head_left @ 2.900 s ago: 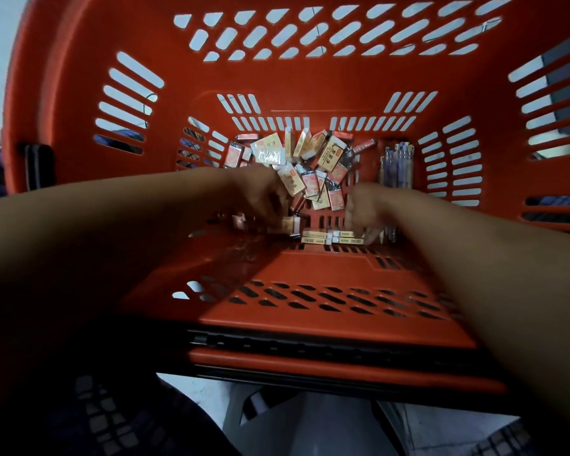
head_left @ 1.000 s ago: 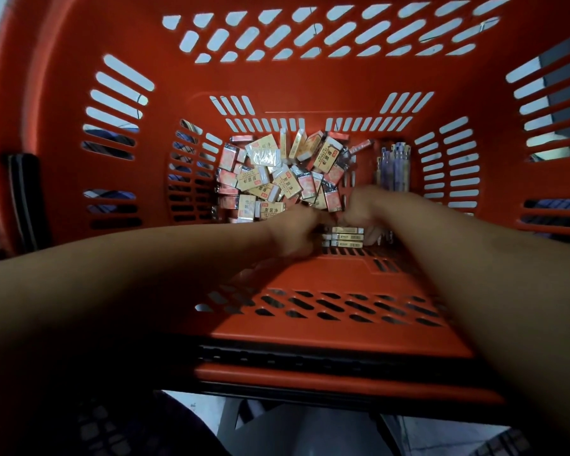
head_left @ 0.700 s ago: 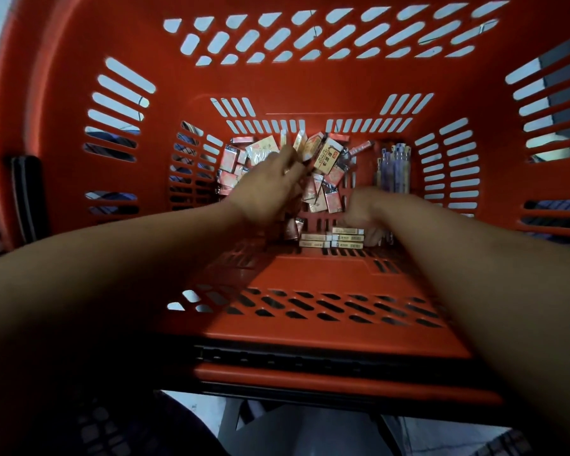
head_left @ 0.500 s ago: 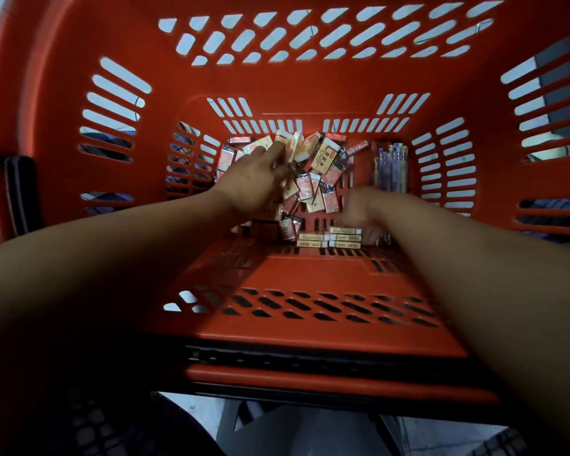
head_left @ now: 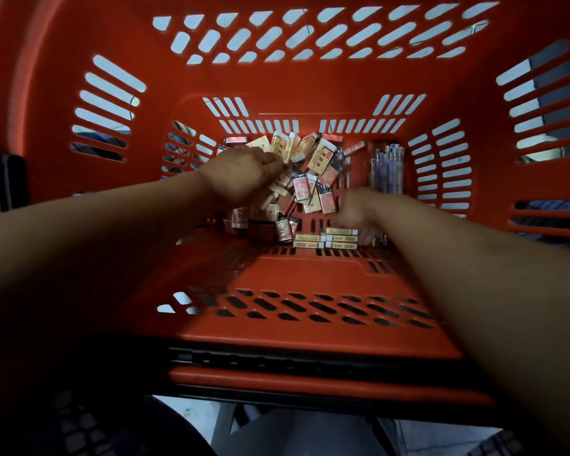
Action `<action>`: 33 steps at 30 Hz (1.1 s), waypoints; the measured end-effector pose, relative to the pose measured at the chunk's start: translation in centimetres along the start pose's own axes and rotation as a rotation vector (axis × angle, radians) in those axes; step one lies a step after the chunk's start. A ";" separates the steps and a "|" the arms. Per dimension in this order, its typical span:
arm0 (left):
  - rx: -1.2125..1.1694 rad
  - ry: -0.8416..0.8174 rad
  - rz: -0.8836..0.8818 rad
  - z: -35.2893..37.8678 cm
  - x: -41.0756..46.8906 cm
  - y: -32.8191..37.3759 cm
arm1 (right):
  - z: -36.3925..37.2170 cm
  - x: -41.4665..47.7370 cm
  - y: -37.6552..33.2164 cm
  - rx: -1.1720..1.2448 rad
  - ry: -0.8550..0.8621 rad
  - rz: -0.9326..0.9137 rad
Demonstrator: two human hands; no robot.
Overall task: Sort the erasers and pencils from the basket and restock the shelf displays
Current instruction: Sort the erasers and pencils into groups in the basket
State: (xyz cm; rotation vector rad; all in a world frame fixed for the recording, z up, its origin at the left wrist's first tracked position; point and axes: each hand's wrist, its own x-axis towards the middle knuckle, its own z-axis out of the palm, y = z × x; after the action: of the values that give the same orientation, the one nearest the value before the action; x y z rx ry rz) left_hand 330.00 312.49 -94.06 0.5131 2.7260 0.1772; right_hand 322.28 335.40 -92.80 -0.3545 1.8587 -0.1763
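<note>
Hands in an orange slotted plastic basket (head_left: 310, 80).
Left hand (head_left: 244, 174) grips small boxed erasers (head_left: 320, 159) at the far edge; right hand (head_left: 359, 209) curled near purple pencils (head_left: 387, 169) at the right edge, hold indiscernible.

Fingers of the left hand (head_left: 244, 176) and right hand (head_left: 356, 209) are mostly hidden; neither grip shows.

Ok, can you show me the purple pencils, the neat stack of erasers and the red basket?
purple pencils (head_left: 388, 171): head view, middle of the bundle.
neat stack of erasers (head_left: 326, 239): head view, front edges of the stack.
red basket (head_left: 310, 82): head view, bare far wall.
</note>
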 end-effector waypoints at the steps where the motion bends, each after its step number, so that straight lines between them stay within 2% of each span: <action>1: -0.044 -0.002 -0.004 -0.2 -0.1 0.3 | 0.0 -0.1 -0.1 -0.005 0.002 -0.002; 4: -0.165 0.009 0.055 -0.9 0.0 1.9 | 0.0 0.0 0.0 -0.024 0.006 -0.006; 8: -0.159 -0.074 0.201 -0.3 0.6 5.0 | 0.1 0.7 0.1 -0.064 0.021 0.007; 13: -0.078 -0.225 -0.048 1.6 1.5 8.1 | 0.6 2.2 0.7 -0.173 0.068 -0.022; 17: -0.323 -0.181 -0.030 2.5 1.1 7.6 | 0.6 2.5 0.9 -0.104 0.072 0.014; 21: -0.425 -0.148 0.034 3.3 0.8 6.8 | 0.0 0.6 0.1 0.008 -0.003 0.058; 27: -0.597 -0.116 -0.063 3.4 0.8 6.6 | -0.3 0.2 0.2 0.024 -0.016 0.107; 30: -0.614 -0.154 -0.060 3.1 1.1 6.7 | 0.5 1.9 0.9 0.107 -0.097 0.205; 33: -0.608 -0.217 -0.079 3.2 1.5 6.8 | 0.8 3.3 1.4 0.145 -0.079 0.233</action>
State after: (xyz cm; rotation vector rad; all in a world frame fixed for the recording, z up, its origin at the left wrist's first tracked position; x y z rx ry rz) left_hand 332.09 319.57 -96.26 0.2289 2.3102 0.8404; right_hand 321.94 335.72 -96.45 -0.0428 1.7812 -0.1346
